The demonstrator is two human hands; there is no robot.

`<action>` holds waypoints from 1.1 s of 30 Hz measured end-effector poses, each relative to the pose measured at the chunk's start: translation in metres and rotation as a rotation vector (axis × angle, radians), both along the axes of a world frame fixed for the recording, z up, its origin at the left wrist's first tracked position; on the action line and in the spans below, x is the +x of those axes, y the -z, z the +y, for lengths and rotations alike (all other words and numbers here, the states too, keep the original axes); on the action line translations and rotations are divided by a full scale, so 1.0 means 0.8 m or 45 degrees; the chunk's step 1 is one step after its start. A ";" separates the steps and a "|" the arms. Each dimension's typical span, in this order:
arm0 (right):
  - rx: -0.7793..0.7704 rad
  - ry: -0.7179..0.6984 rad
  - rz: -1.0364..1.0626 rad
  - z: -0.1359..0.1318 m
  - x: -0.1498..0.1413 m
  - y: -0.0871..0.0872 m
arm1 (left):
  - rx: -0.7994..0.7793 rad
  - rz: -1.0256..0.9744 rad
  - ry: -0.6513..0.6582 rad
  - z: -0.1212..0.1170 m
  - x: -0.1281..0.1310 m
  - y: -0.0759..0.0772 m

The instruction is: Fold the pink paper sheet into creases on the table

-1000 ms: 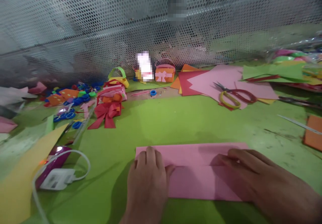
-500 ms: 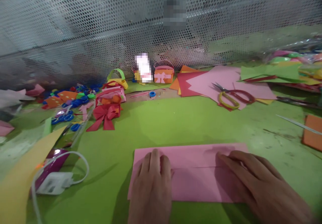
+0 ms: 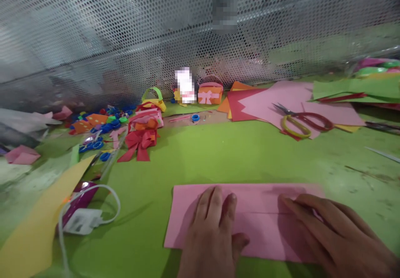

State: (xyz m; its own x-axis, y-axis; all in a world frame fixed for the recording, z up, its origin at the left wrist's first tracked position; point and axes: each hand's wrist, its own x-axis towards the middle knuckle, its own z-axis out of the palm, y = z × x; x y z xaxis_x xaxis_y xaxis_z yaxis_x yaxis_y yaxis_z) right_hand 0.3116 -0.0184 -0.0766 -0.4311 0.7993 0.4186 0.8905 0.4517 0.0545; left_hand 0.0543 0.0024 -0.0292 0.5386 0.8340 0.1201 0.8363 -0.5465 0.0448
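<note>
A folded pink paper sheet (image 3: pixel 256 224) lies flat on the green table (image 3: pixel 203 157) near the front edge. My left hand (image 3: pixel 214 232) rests palm down on the sheet's left half, fingers stretched out and close together. My right hand (image 3: pixel 336 236) lies flat on the right half, its fingertips near the fold line that runs across the middle. Both hands press the paper and hold nothing.
Red and yellow scissors (image 3: pixel 300 122) lie on pink and red sheets (image 3: pixel 268 101) at the back right. Small paper baskets (image 3: pixel 146 115), a red bow (image 3: pixel 139 142) and blue rings (image 3: pixel 100 145) crowd the back left. A purple tool with a white cable (image 3: pixel 81 211) and yellow sheet (image 3: pixel 34 224) sit left. Perforated metal wall (image 3: pixel 125 32) behind.
My left hand has slid to the right along the pink sheet, toward its middle. The right hand has stayed on the right half, and the sheet lies flatter.
</note>
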 end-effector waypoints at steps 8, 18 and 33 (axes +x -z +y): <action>-0.066 -0.044 -0.035 0.003 -0.008 -0.018 | 0.118 0.097 -0.013 -0.002 0.003 0.001; -0.030 0.095 0.005 0.011 -0.024 -0.037 | 0.263 0.190 -0.092 0.003 0.004 0.011; 0.108 -0.012 0.040 0.007 -0.049 -0.048 | 0.181 0.239 -0.058 -0.002 0.010 0.013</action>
State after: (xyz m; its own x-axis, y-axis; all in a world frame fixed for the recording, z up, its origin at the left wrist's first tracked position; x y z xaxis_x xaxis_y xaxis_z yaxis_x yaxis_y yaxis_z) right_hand 0.2727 -0.0126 -0.0386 -0.4236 0.7566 0.4981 0.8883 0.4548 0.0646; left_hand 0.0619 0.0006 -0.0399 0.5245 0.8400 0.1391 0.8467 -0.4975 -0.1886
